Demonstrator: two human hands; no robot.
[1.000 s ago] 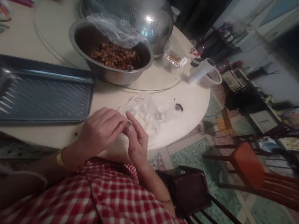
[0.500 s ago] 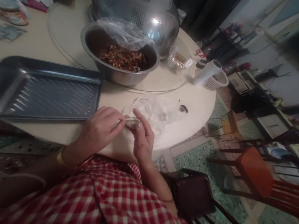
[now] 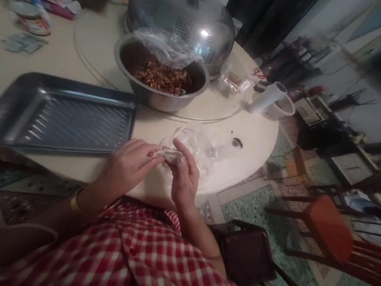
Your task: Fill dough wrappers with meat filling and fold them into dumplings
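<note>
A small pale dumpling point(image 3: 172, 156) is held up between my two hands, above the table's near edge. My left hand point(image 3: 134, 161) pinches its left end between thumb and fingers. The fingers of my right hand point(image 3: 184, 175) close round its right side, with the index finger stretched along the top. Just behind my hands lies a crumpled clear plastic bag with white pieces point(image 3: 204, 145), which I cannot make out well. Farther back stands a steel bowl point(image 3: 167, 104) of brown chopped filling point(image 3: 162, 76), its back rim covered by clear plastic.
A dark metal baking tray point(image 3: 82, 122) lies left of my hands. A perforated steel dome cover point(image 3: 184, 13) sits behind the bowl. At the right are a white roll point(image 3: 269, 97) and a white basket point(image 3: 283, 108). Chairs point(image 3: 330, 228) stand beyond the table edge.
The view has shifted slightly, so the things on the table appear farther right. My hands still hold the dumpling, and a little more of it shows between the fingers.
</note>
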